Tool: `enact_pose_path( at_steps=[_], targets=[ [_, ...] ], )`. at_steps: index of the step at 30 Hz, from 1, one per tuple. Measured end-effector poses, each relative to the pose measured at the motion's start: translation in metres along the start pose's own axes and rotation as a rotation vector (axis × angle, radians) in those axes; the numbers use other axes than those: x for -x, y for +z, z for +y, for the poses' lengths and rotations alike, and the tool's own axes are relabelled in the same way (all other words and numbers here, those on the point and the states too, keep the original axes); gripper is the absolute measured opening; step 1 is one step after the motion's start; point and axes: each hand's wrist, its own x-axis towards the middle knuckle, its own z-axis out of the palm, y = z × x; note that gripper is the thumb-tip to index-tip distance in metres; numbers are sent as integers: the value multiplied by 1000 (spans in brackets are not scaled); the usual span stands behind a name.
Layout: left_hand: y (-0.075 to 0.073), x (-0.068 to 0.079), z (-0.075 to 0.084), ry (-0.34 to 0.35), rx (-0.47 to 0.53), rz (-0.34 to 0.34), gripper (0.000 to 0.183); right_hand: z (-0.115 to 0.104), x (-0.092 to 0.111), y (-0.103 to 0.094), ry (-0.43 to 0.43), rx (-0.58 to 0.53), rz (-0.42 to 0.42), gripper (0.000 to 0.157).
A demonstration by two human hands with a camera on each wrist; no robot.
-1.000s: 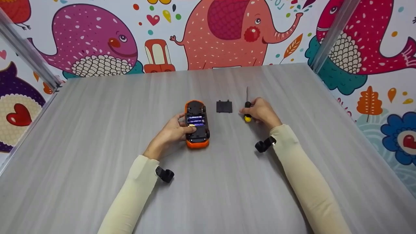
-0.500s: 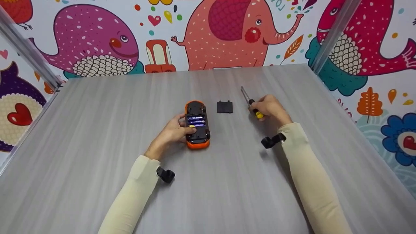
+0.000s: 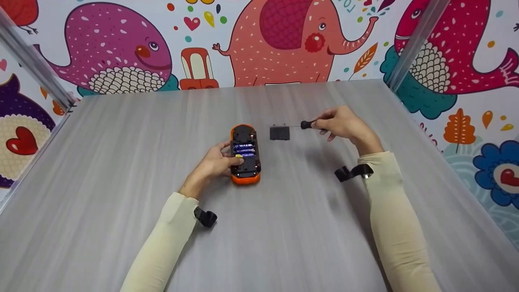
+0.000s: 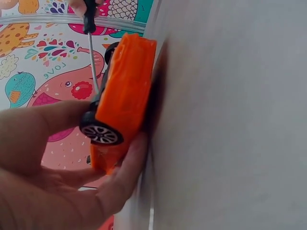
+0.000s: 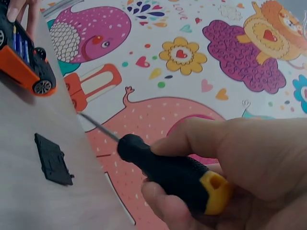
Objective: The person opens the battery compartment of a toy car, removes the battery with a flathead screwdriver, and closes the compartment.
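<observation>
My left hand (image 3: 215,163) grips an orange toy car (image 3: 245,178) from its left side, thumb over the black underside, fingers beneath the body. The car is upside down, and several purple batteries (image 3: 244,150) lie in its uncovered battery bay. In the left wrist view the car's orange side (image 4: 127,86) and a wheel face me. My right hand (image 3: 344,123) holds a screwdriver (image 5: 177,177) with a black and yellow handle between thumb and fingers, raised over the table. Its shaft points left and overlaps the area above the black battery cover (image 3: 279,133) in the head view.
The battery cover lies flat on the grey wood-grain table (image 3: 170,125), right of the car. Cartoon-printed wall panels (image 3: 284,44) stand behind and at both sides, with metal posts (image 3: 417,44) at the corners. A black wrist camera (image 3: 206,217) juts from the left sleeve.
My right hand has lifted the screwdriver off to the right and turned it from pointing away to pointing left. The left hand and toy car have stayed in place.
</observation>
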Motion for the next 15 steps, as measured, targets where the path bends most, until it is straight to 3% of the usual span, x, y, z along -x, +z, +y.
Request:
enact_pose_path(
  at_steps=[7, 15],
  targets=[
    [-3, -1, -2, -24, 3, 5, 81, -11, 5, 6, -65, -39, 1, 26],
    [-2, -1, -1, -21, 33, 10, 80, -19, 8, 13, -148, -136, 91, 31]
  ],
)
